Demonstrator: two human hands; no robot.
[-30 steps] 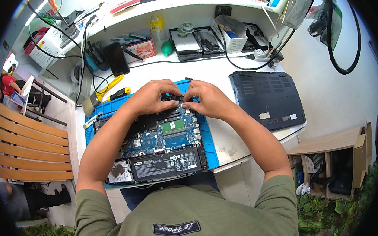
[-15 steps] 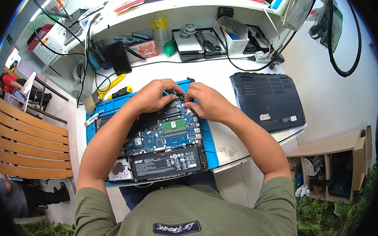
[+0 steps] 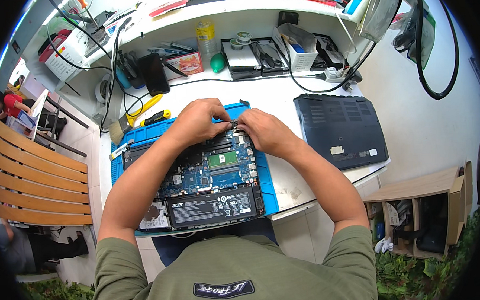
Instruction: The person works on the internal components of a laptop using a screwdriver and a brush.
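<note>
An opened laptop [image 3: 190,180] lies on a blue mat [image 3: 267,197], showing its motherboard, green memory module [image 3: 223,159], black battery [image 3: 213,207] and silver drive [image 3: 155,216]. My left hand [image 3: 201,121] is over the rear edge, thumb and index finger closed around a small black part [image 3: 234,123]. Beside it my right hand [image 3: 265,134] has curled fingertips pressed at that same spot; exactly what they hold is too small to make out. A dark bottom cover [image 3: 339,128] lies separately to the right on the white desk [image 3: 289,193].
Yellow-handled brush [image 3: 144,106], yellow-black screwdriver [image 3: 154,118], phone [image 3: 153,75], bottle [image 3: 205,39], green blower [image 3: 217,63], cables and trays [image 3: 239,63] line the back. A wooden chair [image 3: 40,177] stands left, near people [image 3: 14,105]. A low cabinet [image 3: 411,192] is at right.
My hands have shifted slightly rightward, staying at the laptop's rear edge. My right fingers have drawn in lower and closer around the small part. The laptop and cover look otherwise the same.
</note>
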